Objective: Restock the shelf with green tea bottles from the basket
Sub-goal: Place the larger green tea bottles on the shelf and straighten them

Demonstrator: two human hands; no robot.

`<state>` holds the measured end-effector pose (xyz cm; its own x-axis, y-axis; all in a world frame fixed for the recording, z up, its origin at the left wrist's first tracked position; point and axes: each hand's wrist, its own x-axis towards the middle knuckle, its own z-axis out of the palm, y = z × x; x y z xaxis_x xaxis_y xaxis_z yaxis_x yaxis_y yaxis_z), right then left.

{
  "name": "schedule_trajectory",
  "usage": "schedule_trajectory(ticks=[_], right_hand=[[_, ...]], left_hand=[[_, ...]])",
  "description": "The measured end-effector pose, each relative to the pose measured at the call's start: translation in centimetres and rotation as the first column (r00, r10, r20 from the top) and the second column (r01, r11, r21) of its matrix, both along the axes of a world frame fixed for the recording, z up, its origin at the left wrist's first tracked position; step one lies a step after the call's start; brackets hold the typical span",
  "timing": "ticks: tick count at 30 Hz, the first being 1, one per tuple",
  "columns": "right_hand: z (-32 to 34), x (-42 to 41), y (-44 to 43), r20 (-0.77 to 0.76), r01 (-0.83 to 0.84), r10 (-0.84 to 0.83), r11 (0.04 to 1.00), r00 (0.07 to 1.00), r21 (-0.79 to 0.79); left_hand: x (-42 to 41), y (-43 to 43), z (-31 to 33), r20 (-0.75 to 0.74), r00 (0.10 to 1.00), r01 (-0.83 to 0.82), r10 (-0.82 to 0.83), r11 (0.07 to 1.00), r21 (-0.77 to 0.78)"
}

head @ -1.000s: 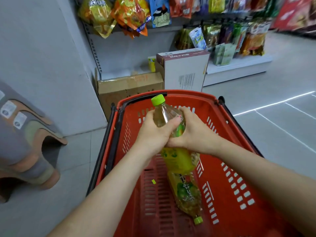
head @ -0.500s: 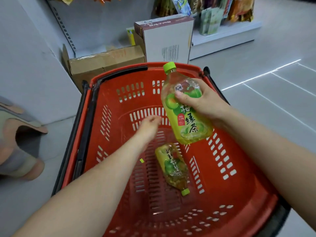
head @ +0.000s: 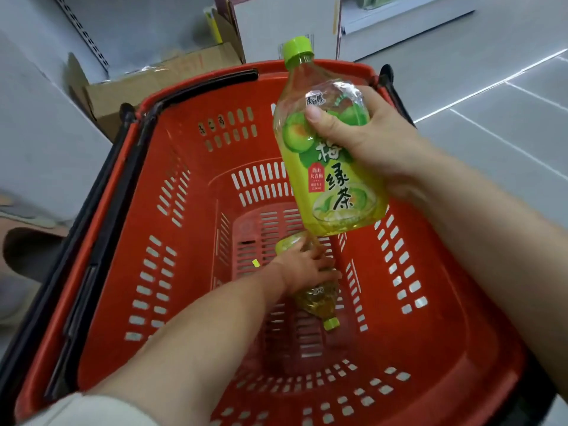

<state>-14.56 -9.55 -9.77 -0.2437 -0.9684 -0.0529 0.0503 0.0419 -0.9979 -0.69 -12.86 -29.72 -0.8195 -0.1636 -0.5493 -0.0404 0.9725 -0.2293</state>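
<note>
My right hand (head: 365,139) grips a green tea bottle (head: 325,179) with a lime cap, held upright and slightly tilted above the red basket (head: 129,192). On the basket floor lies a second green tea bottle (head: 316,298), its cap pointing toward me. My left hand (head: 302,265) reaches down into the basket and lies over this second bottle, fingers around its middle; most of its label is hidden under the hand.
The basket has black handles (head: 196,87) folded along its rim. A small green scrap (head: 255,262) lies on the basket floor. Behind the basket stand a brown cardboard box (head: 159,78) and a white carton (head: 276,23). Grey tiled floor (head: 491,118) stretches to the right.
My left hand let go of the first bottle and went down to the lying bottle. My right hand kept the first bottle and moved it right. The view tipped downward.
</note>
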Motion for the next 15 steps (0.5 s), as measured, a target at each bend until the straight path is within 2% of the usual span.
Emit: schedule_trajectory(ticks=[3, 5, 7, 12, 14, 15], right_hand=[[-0.1, 0.1, -0.2, -0.009, -0.014, 0.014, 1.0, 1.0, -0.015], [0.1, 0.1, -0.3, -0.016, -0.015, 0.015, 1.0, 1.0, -0.014], [0.2, -0.1, -0.3, -0.007, -0.005, 0.005, 1.0, 1.0, -0.008], [1.1, -0.6, 0.4, 0.071, 0.059, -0.057, 0.998, 0.996, -0.028], [2.0, -0.6, 0.8, 0.175, 0.076, -0.068, 0.996, 0.982, -0.04], [2.4, -0.5, 0.7, 0.227, 0.082, -0.073, 0.996, 0.971, -0.031]], left_hand=[[1.5, -1.5, 1.8, -0.052, 0.985, -0.159, 0.162, 0.985, 0.067], [3.1, -2.2, 4.5, -0.077, 0.918, -0.368, 0.39, 0.907, 0.204], [4.8, -3.0, 7.4, -0.144, 0.814, -0.496, 0.562, 0.803, 0.331], [8.2, -2.8, 15.9, -0.228, 0.531, -0.703, 0.816, 0.575, 0.418], [9.4, -1.8, 18.8, -0.285, 0.373, -0.712, 0.883, 0.469, 0.522], [10.1, -1.2, 19.8, -0.304, 0.262, -0.689, 0.916, 0.399, 0.605]])
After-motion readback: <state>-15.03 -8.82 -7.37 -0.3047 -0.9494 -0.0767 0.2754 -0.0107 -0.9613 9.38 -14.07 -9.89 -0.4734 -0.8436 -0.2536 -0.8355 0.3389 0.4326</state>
